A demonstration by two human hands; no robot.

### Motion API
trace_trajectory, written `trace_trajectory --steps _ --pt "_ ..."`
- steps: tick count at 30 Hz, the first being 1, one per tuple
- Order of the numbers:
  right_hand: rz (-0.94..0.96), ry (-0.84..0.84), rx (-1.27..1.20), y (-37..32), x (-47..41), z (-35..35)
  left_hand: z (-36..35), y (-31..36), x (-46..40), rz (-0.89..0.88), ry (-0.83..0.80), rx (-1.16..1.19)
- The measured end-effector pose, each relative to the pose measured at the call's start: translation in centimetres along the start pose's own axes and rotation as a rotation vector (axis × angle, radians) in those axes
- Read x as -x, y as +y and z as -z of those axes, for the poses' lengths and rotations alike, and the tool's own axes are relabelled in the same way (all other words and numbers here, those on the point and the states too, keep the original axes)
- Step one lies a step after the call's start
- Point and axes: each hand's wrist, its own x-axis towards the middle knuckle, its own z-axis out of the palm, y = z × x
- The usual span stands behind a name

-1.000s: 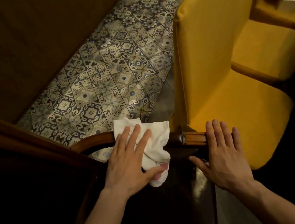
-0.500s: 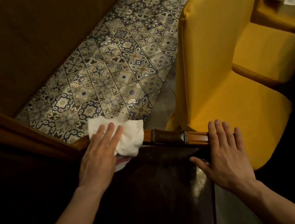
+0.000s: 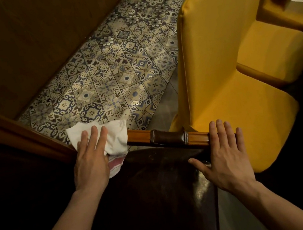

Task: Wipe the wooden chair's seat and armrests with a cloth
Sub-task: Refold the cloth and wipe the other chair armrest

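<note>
The wooden chair's armrest point(image 3: 140, 140) runs across the middle of the view, with a dark leather pad point(image 3: 168, 138) on it. Below it lies the dark glossy seat point(image 3: 165, 189). A white cloth point(image 3: 116, 136) with a pink stripe is draped over the armrest's left end, where it meets the chair back. My left hand point(image 3: 91, 160) lies flat on the cloth, fingers together, pressing it down. My right hand point(image 3: 222, 154) rests flat and spread on the armrest's right end and the seat corner, holding nothing.
A yellow upholstered chair point(image 3: 229, 86) stands close on the right, a second one point(image 3: 275, 46) behind it. Patterned floor tiles point(image 3: 118, 71) lie beyond the armrest. A brown wall panel point(image 3: 23, 44) fills the upper left. The wooden chair back point(image 3: 15, 131) crosses the left.
My left hand has slid the cloth leftward along the armrest, uncovering the leather pad, and now sits at the left end. My right hand has stayed in place.
</note>
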Motion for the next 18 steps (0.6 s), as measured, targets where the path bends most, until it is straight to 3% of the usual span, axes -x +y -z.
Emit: trace_trajectory --steps 5,18 --pt "0.001 0.002 -0.011 0.0 0.1 0.1 -0.4 2.9 0.1 0.039 -0.002 0.045" --pt "0.023 -0.044 -0.029 0.2 0.1 0.5 -1.6 9.0 1.1 -0.191 -0.019 0.044"
